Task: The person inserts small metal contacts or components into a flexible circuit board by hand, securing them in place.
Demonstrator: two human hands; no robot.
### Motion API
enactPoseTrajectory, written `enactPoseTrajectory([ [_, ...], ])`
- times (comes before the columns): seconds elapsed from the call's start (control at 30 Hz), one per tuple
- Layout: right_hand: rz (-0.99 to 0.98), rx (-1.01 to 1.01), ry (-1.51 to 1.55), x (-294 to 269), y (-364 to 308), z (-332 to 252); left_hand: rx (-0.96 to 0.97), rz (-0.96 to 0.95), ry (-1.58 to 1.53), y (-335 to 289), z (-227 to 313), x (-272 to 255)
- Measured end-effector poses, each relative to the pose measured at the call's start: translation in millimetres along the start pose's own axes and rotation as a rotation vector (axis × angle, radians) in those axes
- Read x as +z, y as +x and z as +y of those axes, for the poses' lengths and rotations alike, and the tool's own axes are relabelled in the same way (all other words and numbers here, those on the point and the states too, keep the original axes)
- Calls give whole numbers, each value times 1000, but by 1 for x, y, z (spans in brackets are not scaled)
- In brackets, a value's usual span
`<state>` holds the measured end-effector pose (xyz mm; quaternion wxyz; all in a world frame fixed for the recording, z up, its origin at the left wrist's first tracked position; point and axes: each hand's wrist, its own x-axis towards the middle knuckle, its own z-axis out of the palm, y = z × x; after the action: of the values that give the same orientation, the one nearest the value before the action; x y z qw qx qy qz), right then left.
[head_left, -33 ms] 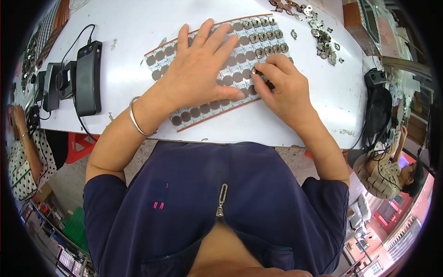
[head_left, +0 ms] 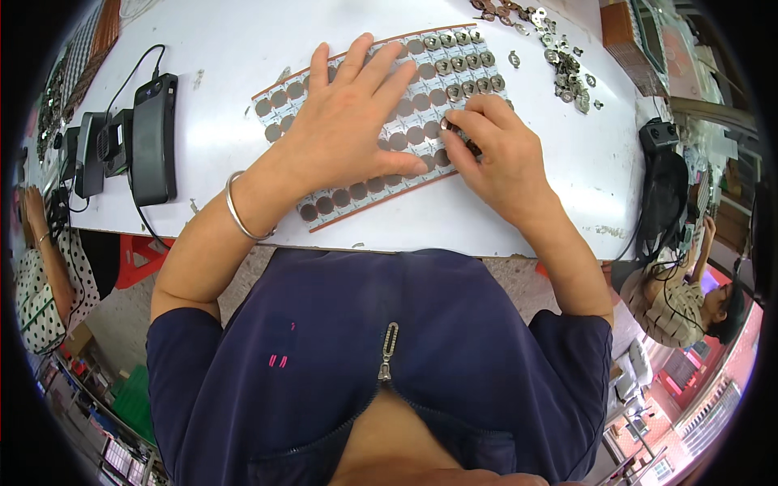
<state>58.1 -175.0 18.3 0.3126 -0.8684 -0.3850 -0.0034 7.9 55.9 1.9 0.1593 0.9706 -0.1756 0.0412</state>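
Note:
A pale panel of joined circuit boards point(head_left: 365, 199) with brown edge strips lies aslant on the white table. Rows of dark round pads cover it, and small silvery metal clips point(head_left: 472, 61) sit on several pads at its upper right. My left hand point(head_left: 344, 117) rests flat across the panel's middle, fingers spread, hiding many pads. Over the right part, my right hand point(head_left: 506, 154) pinches a small shiny metal clip point(head_left: 445, 124) between thumb and forefinger, at the panel's surface. Its curled fingers partly cover that clip and the pads beneath.
Loose metal clips point(head_left: 571, 79) lie heaped at the table's far right. A black power bank point(head_left: 154, 138) with a cable and other dark devices stand at the left. A cardboard box point(head_left: 632, 49) is at the far right edge. People sit at both sides.

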Motion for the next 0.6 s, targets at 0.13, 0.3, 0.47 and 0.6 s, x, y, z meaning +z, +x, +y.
enactPoseTrajectory([
  [0.13, 188, 126, -27, -22, 16, 34, -3, 16, -2, -2, 0, 2],
  [0.3, 148, -64, -379, -35, 36, 94, 1, 33, -3, 0, 1, 4],
  [0.47, 144, -86, -318, -32, 40, 93, 6, 34, -22, 0, 0, 3],
  [0.6, 170, 364, 496, -40, 40, 51, 5, 38, -11, -1, 0, 5],
])
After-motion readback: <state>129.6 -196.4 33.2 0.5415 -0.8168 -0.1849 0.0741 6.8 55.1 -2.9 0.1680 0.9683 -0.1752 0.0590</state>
